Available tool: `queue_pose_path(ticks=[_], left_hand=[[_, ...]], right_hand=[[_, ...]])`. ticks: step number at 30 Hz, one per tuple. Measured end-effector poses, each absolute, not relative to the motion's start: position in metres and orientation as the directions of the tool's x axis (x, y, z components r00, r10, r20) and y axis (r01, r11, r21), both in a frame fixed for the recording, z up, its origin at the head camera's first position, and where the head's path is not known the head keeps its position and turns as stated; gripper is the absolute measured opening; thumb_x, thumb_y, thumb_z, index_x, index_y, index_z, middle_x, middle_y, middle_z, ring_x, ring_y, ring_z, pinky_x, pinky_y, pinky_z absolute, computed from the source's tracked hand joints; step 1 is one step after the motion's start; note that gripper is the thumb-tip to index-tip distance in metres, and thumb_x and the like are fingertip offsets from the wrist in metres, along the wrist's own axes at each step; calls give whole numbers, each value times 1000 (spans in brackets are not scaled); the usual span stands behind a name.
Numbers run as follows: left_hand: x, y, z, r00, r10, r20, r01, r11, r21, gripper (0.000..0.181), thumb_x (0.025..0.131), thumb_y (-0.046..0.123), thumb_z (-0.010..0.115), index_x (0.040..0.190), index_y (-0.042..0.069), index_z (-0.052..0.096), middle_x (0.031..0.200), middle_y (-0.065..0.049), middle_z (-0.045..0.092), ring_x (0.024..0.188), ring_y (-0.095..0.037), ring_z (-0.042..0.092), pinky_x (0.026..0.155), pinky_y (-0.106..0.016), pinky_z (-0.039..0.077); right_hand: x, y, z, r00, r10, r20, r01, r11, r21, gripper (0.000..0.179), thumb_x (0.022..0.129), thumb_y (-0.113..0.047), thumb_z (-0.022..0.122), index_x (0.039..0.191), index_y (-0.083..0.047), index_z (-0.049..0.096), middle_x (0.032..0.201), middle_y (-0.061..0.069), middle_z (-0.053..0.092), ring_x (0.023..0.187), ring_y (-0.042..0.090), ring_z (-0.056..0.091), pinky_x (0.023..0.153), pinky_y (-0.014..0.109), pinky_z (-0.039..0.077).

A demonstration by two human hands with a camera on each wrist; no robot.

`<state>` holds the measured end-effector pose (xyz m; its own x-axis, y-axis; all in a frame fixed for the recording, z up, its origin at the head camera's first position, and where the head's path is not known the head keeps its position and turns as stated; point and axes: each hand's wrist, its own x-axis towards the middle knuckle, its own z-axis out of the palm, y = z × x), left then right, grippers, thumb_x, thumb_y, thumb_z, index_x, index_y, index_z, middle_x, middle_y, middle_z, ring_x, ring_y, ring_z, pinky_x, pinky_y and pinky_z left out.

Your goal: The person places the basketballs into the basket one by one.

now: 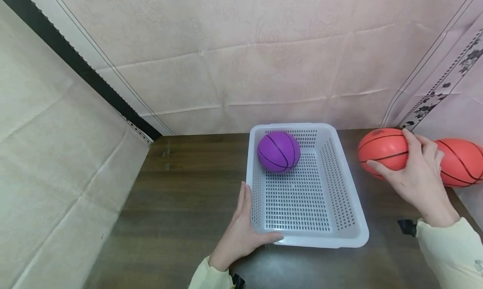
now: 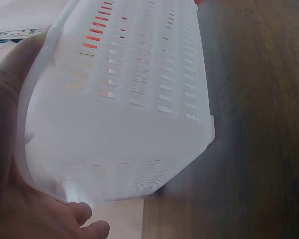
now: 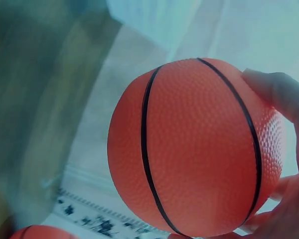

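My right hand (image 1: 420, 180) grips an orange toy basketball (image 1: 383, 148) with black lines, thumb on one side and fingers over the other. In the right wrist view the held basketball (image 3: 194, 149) fills the middle, most of the hand at the right edge. My left hand (image 1: 243, 232) holds the near left corner of a white plastic basket (image 1: 320, 240), thumb on the front rim and fingers along the left side. Slotted walls of that basket (image 2: 114, 129) show close up in the left wrist view. Inside its far left part sits a purple toy basketball (image 1: 279, 152).
A second orange basketball (image 1: 462, 163) lies at the far right, partly behind the right hand. Everything stands on a dark wooden table (image 1: 181, 213). Pale patterned cloth (image 1: 241, 71) hangs behind the table and along both sides.
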<state>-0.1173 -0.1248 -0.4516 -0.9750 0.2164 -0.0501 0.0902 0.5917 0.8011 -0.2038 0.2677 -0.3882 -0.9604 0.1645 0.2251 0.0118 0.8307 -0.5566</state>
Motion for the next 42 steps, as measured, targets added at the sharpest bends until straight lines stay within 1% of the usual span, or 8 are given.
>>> queue_pose_path(ticks=[8,14,18,25,30,33,39,42], left_hand=[[-117,-124,-451,-976,218,-30,108,595,796,139,59,73,77,155,23,-11,158,13,-22,146,-23,4,111,-50,26],[-117,-124,-451,-976,216,-35,103,594,798,139,60,72,78,155,24,-11,158,13,-22,146,-24,4,111,-51,26],[-117,-124,-451,-977,211,-38,97,595,798,139,59,71,79,155,25,-11,158,15,-23,146,-23,5,111,-50,26],[-117,-124,-452,-976,211,-44,91,587,804,138,60,70,79,155,25,-11,158,15,-22,146,-24,5,110,-52,25],[-117,-125,-451,-977,206,-53,79,585,807,138,61,67,81,155,27,-12,157,15,-23,146,-24,6,110,-52,26],[-118,-124,-451,-978,203,-53,79,590,804,138,61,66,82,155,27,-12,158,15,-22,146,-24,7,110,-51,26],[-118,-124,-451,-977,208,-50,84,589,804,138,62,63,83,155,26,-12,158,14,-22,146,-23,7,110,-50,27],[-119,-124,-451,-977,207,-57,79,592,802,137,62,64,82,155,27,-12,158,15,-22,146,-24,7,110,-50,27]], right_hand=[[-194,244,-371,-951,69,301,-125,804,-581,108,72,-36,86,155,-9,21,151,26,18,128,49,17,76,65,29],[-189,232,-368,-947,31,319,-169,799,-577,111,67,-38,89,155,-13,25,150,24,21,126,48,20,73,63,33],[-186,224,-368,-943,-2,332,-202,797,-570,112,65,-39,90,154,-14,27,149,22,24,125,45,22,72,63,37],[-182,208,-368,-950,-54,309,-234,779,-581,109,66,-43,89,153,-17,30,149,19,26,126,41,21,71,67,41],[-177,194,-368,-938,-111,330,-294,759,-581,106,64,-43,90,151,-17,35,149,17,28,124,38,24,72,67,43],[-175,187,-369,-930,-149,337,-329,749,-575,106,64,-43,90,151,-17,35,148,16,29,124,37,26,72,67,44],[-172,178,-372,-925,-211,316,-360,750,-555,102,66,-44,88,150,-18,36,147,16,30,123,36,27,72,68,46],[-172,174,-374,-922,-237,305,-373,755,-540,101,66,-46,88,149,-18,37,146,15,31,122,36,29,72,66,47]])
